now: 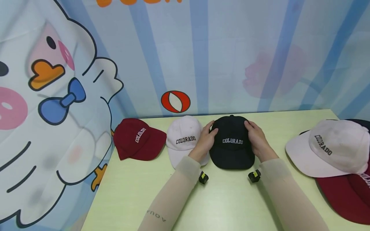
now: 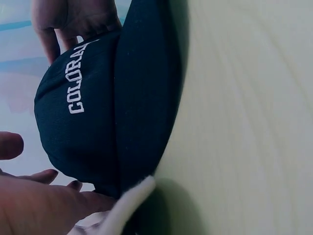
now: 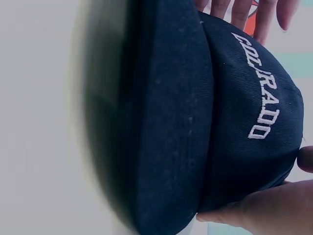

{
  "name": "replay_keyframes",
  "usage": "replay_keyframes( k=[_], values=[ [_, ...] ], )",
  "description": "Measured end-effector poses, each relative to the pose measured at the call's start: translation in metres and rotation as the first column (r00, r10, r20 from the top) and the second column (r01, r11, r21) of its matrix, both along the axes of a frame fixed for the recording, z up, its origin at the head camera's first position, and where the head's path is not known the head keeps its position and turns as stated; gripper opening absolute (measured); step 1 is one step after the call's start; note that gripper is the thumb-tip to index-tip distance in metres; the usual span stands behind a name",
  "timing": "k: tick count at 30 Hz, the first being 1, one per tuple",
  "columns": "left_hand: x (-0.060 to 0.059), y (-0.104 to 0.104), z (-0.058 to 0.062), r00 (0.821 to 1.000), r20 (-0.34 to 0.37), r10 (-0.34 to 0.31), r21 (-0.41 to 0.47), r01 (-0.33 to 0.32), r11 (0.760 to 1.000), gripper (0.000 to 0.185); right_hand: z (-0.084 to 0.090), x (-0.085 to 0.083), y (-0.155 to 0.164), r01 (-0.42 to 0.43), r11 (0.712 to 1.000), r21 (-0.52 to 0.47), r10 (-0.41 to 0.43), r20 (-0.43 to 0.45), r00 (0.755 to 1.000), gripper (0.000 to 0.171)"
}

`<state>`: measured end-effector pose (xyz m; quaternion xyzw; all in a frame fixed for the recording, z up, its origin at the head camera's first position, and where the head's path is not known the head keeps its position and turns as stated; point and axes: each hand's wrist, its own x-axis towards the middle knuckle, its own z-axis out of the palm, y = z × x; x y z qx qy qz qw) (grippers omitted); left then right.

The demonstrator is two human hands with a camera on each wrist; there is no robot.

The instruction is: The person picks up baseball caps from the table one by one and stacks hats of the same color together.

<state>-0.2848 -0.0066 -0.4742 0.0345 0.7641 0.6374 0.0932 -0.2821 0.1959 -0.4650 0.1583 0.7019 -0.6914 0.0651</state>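
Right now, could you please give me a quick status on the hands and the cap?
Left hand and right hand each cup a side of the black cap. Cap sits on the table. White cap touches its left side.

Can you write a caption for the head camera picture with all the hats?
Two hands, left hand and right hand, hold a black Colorado cap beside white cap and red cap.
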Motion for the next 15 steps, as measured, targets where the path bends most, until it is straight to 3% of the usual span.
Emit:
replay_keyframes(
  k=[7,15],
  values=[
    [-0.0024,-0.0046,-0.002,1.0,0.014,0.011,0.024,-0.011,1.0,0.053,-0.001,-0.0017,-0.0031,-0.049,0.999,-0.003,0.049,0.001,0.999,0.065],
    [-0.0007,-0.0075,-0.0042,0.999,0.032,-0.017,0.053,0.015,0.998,0.053,-0.0041,0.0004,-0.0029,-0.028,1.0,0.011,0.029,-0.031,0.999,0.066]
  ],
)
